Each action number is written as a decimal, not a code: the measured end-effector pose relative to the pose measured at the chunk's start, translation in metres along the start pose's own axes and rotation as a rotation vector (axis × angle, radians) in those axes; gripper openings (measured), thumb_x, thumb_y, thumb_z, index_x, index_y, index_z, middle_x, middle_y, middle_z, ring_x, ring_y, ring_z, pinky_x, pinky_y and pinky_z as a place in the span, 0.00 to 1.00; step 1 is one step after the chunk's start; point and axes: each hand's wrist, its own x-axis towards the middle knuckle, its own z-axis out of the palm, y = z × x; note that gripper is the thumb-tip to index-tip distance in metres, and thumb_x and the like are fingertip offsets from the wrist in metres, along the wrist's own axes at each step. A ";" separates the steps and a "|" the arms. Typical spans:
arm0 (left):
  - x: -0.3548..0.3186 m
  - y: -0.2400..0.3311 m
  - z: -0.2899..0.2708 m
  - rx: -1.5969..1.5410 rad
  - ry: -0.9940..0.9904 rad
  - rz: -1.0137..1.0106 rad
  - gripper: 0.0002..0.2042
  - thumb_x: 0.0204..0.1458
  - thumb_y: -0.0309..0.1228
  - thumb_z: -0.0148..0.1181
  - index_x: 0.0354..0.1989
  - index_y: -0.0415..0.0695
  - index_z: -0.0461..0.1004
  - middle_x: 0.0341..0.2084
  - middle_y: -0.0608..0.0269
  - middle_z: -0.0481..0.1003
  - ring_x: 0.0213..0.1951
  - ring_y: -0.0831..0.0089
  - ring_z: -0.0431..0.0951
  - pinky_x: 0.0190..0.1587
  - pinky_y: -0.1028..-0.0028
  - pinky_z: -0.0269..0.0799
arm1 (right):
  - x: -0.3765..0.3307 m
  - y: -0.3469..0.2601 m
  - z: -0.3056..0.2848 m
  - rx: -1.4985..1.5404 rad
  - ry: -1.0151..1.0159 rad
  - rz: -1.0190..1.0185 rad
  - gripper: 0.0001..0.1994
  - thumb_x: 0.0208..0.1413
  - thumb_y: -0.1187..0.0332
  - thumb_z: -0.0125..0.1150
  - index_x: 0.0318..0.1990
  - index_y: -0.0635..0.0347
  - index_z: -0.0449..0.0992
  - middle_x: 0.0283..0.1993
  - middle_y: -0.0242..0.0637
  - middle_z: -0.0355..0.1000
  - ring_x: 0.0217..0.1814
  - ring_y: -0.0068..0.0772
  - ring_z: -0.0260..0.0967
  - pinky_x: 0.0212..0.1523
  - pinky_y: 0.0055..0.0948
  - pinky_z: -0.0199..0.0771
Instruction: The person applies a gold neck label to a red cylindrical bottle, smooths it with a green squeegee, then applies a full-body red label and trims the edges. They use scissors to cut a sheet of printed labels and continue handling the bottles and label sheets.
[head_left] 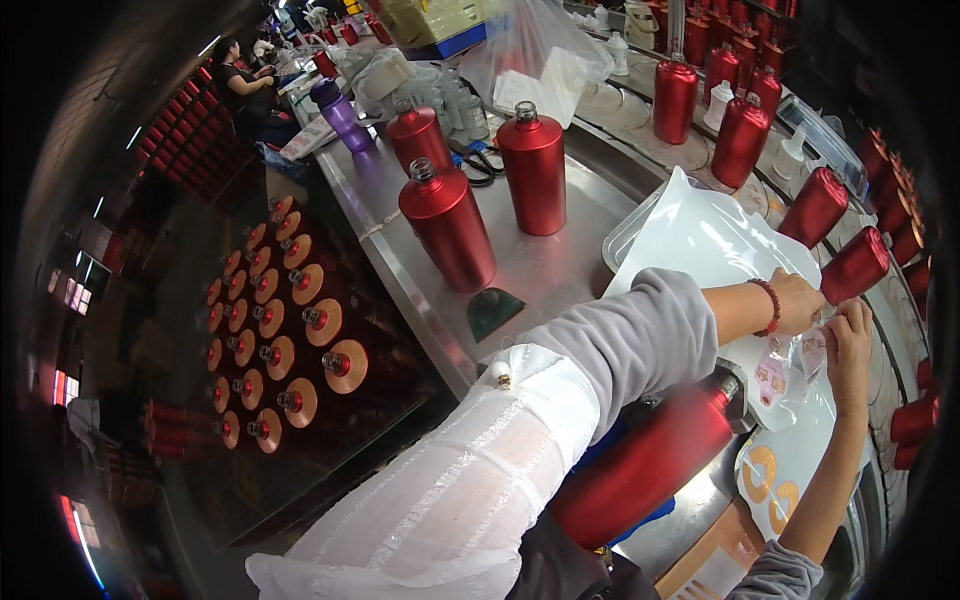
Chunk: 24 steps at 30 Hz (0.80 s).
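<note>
Red bottle (853,266) lies tilted under the left hand (797,301), which closes on its neck; the right hand (848,352) pinches a small clear packet (790,368) over the steel surface (545,265).

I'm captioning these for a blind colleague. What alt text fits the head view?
Both hands, left hand and right hand, meet over a small clear packet beside a red bottle lying at the edge of a steel table. A large red bottle lies by the left arm; three more bottles stand upright behind.
</note>
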 end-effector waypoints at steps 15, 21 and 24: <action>-0.005 -0.003 -0.018 -0.037 -0.013 0.162 0.11 0.55 0.34 0.56 0.40 0.41 0.76 0.31 0.54 0.79 0.34 0.64 0.78 0.40 0.67 0.72 | -0.010 0.017 0.002 -0.041 -0.021 -0.028 0.05 0.50 0.72 0.64 0.34 0.60 0.76 0.44 0.38 0.69 0.52 0.46 0.66 0.46 0.42 0.74; -0.014 0.012 -0.028 -0.100 -0.103 0.065 0.11 0.57 0.35 0.56 0.40 0.40 0.74 0.31 0.60 0.77 0.34 0.69 0.75 0.40 0.69 0.70 | -0.026 0.008 -0.001 -0.052 0.038 0.019 0.06 0.45 0.72 0.66 0.32 0.57 0.75 0.46 0.37 0.68 0.55 0.43 0.65 0.52 0.40 0.68; -0.013 0.012 -0.026 -0.107 -0.116 0.042 0.12 0.57 0.36 0.55 0.41 0.40 0.76 0.33 0.56 0.79 0.36 0.64 0.78 0.42 0.67 0.72 | -0.031 0.000 -0.006 -0.118 0.174 -0.019 0.08 0.40 0.74 0.66 0.30 0.56 0.74 0.46 0.38 0.67 0.57 0.46 0.64 0.51 0.42 0.69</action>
